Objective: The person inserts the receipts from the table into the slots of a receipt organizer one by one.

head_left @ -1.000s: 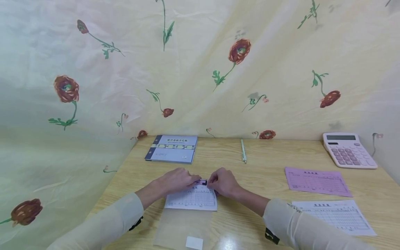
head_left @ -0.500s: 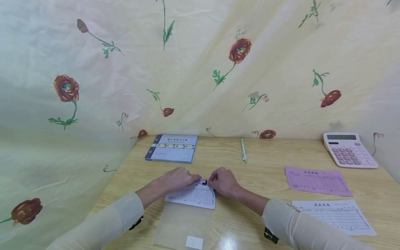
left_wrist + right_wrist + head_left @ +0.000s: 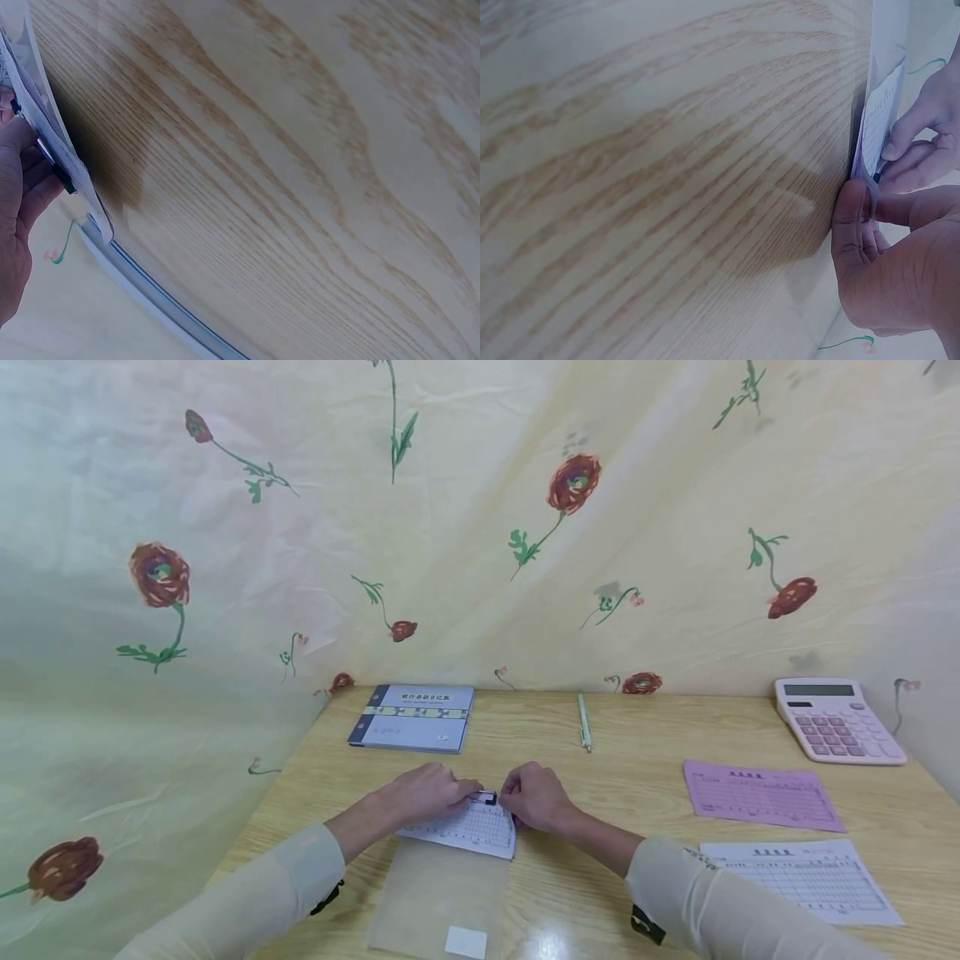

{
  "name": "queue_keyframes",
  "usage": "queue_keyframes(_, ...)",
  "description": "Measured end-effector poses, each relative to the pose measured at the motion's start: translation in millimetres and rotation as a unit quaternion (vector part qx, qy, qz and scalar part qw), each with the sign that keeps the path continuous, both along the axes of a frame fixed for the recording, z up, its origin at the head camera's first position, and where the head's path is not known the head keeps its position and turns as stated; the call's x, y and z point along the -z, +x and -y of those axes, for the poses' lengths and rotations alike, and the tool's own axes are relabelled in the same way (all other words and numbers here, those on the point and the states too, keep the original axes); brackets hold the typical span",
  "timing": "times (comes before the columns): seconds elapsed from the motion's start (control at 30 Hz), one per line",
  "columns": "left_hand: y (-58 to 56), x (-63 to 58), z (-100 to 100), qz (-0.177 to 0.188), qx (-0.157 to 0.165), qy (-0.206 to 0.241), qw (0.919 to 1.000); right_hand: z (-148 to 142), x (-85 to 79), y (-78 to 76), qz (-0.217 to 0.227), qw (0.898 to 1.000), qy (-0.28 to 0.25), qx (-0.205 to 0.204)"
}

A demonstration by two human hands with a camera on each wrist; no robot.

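Note:
In the head view, white printed form sheets [image 3: 480, 831] lie over a translucent sheet [image 3: 438, 889] on the wooden table. My left hand [image 3: 427, 793] grips the top edge of the forms, its thumb at a small clip with black ends [image 3: 487, 797]. The left wrist view shows the fingers curled behind this clip [image 3: 64, 178] and the paper. At the top right corner, my right hand [image 3: 536, 797] pinches the paper edge between thumb and forefinger. The right wrist view has that hand [image 3: 892, 251] close beside the left hand [image 3: 922, 139]. The forms' lower right corner curls upward.
A blue-and-white account book [image 3: 420, 718] lies at the back left, a pale pen [image 3: 584, 723] right of it. At the right are a calculator [image 3: 836, 722], a pink form [image 3: 761, 795] and another white form [image 3: 810, 881]. A floral curtain [image 3: 465, 527] hangs behind.
The lower edge of the white forms has lifted and curled upward, showing more of the translucent sheet below. Both hands have stayed at nearly the same place.

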State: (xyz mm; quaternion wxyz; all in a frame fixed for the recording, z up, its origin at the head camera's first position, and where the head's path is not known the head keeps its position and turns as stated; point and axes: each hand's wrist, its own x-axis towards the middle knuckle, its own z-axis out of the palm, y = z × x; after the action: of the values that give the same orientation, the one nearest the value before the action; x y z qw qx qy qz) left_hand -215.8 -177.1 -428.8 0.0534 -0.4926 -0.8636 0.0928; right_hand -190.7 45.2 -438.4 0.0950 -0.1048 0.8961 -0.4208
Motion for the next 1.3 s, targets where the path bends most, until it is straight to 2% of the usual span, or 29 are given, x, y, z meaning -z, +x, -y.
queue_keyframes(0.27,-0.8,0.8,0.2,-0.013,0.008,-0.001,0.9999,0.2,1.1,-0.5,-0.007,1.000,-0.003,0.001)
queue_keyframes(0.77,-0.6,1.1,0.1,-0.003,0.000,-0.002,1.0000,0.5,1.5,0.6,-0.012,1.000,-0.010,0.009)
queue_keyframes(1.03,-0.1,0.7,0.8,0.024,-0.010,0.005,0.9997,0.3,2.0,-0.5,-0.007,1.000,-0.014,0.007)
queue_keyframes(1.3,-0.7,-0.1,1.6,0.037,-0.009,0.015,0.9992,-1.3,-2.9,-1.9,0.022,1.000,-0.017,0.001)
